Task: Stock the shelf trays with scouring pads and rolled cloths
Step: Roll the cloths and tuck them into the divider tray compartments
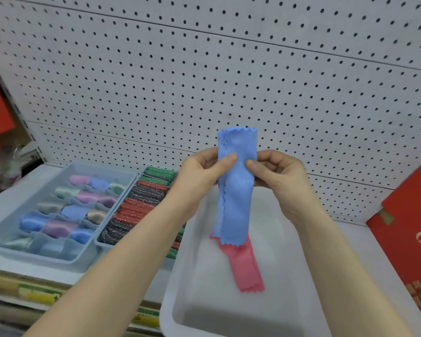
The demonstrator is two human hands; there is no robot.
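A blue mesh cloth (236, 188), folded into a long strip, hangs upright in front of me. My left hand (202, 176) pinches its left edge with thumb on the front. My right hand (277, 173) pinches its right edge at the same height. Below it a pink folded cloth (247, 268) lies in a white bin (192, 288). To the left, a grey divided tray (7, 229) holds several rolled cloths (58, 227) in pastel colours. Beside it, a second tray (100, 243) is packed with red, green and dark scouring pads (136, 210).
A white pegboard (229, 81) backs the shelf (7, 198). A red carton (413, 229) leans at the right edge. Packaged goods (34, 294) sit on the shelf level below at the lower left.
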